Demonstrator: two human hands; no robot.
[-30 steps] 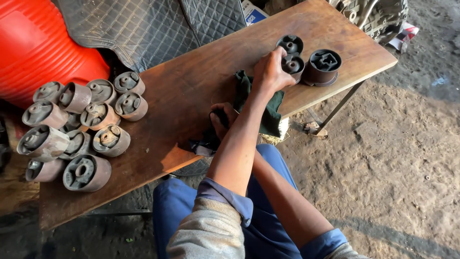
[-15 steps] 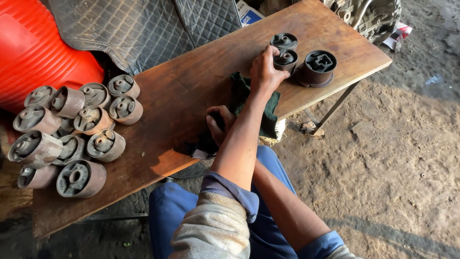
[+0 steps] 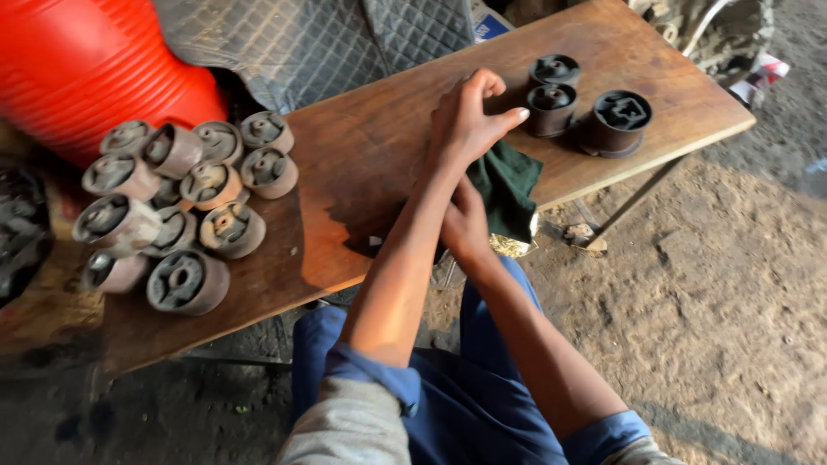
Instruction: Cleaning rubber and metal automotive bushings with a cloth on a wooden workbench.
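A long wooden worktop runs slantwise across the view, over bare sandy ground. Behind its left end stands a big red ribbed barrel, and next to that a grey quilted cloth hangs over the far edge of the board.

On the left part of the worktop sits a crowded cluster of rusty round bushings, about a dozen, some stacked on others, most showing their hollow centres. Well apart from them, at the right end, three dark bushings stand close together: the largest dark bushing to the right, a middle dark bushing touching or just beside it, and a smaller one behind.

A dark green rag lies at the near edge of the board, drooping over it.

The left hand reaches across the right forearm, fingers loosely curled and holding nothing, its fingertips just beside the middle dark bushing. The right hand lies under that arm at the board's edge, pressed against the rag; whether it grips the cloth cannot be told.
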